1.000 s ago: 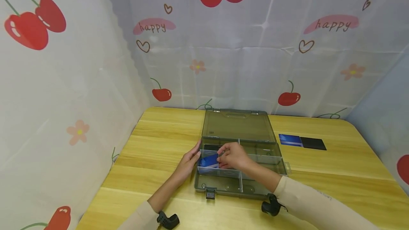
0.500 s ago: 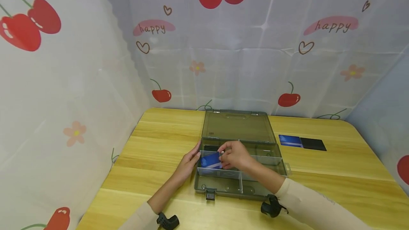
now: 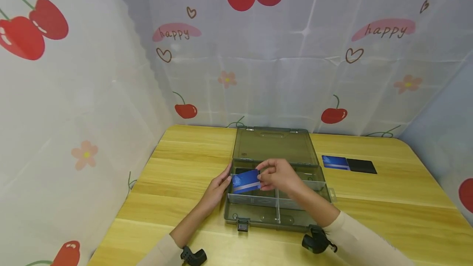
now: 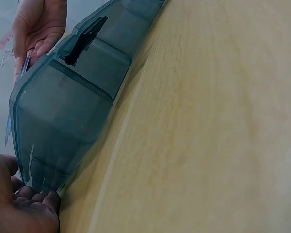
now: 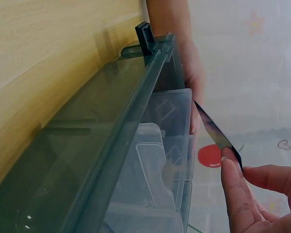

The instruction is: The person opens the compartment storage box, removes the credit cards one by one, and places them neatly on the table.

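In the head view my right hand [image 3: 278, 177] pinches a blue card with a pale stripe [image 3: 245, 182] at its right edge. The card hangs tilted over the left compartments of a smoky clear plastic organizer box [image 3: 251, 213]. In the right wrist view the card [image 5: 212, 127] shows nearly edge-on, with thumb and fingers on its near end. My left hand [image 3: 217, 188] holds the box's left side. The left wrist view shows its curled fingers at the box's corner and the thumb near the rim.
The box's lid [image 3: 275, 147] lies open toward the back. Thin clear dividers [image 3: 255, 199] split the inside. Right of the box, another blue card [image 3: 335, 162] and a black card [image 3: 362, 166] lie side by side on the wooden table [image 3: 388, 216]. A cherry-print curtain [image 3: 281, 81] stands behind.
My right hand has lifted the blue card up out of the left middle compartment, slightly to the right. My left hand stays at the box's side.
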The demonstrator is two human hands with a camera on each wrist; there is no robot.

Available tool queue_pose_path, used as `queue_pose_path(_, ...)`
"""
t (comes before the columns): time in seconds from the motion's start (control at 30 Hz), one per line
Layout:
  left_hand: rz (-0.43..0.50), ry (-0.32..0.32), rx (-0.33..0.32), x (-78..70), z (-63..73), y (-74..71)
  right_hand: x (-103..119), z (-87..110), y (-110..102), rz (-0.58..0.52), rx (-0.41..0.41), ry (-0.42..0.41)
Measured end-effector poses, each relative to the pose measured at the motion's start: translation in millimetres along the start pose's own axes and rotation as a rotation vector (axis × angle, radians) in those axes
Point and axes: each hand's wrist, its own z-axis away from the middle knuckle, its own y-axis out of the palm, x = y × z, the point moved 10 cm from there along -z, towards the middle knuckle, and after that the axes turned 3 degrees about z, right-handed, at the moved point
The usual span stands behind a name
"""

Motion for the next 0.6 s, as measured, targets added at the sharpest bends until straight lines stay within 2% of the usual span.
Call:
queue_pose_path(0.33,0.008,-0.009,0.016,0.0,0.7,1.1,-0.3,7.4,-5.6,-0.014,-0.001,-0.028)
queue_pose_path(0.6,0.021,0.013,0.017,1.2,1.3,1.4,3.2,18.8,-13.5,-0.037,-0.029,-0.071)
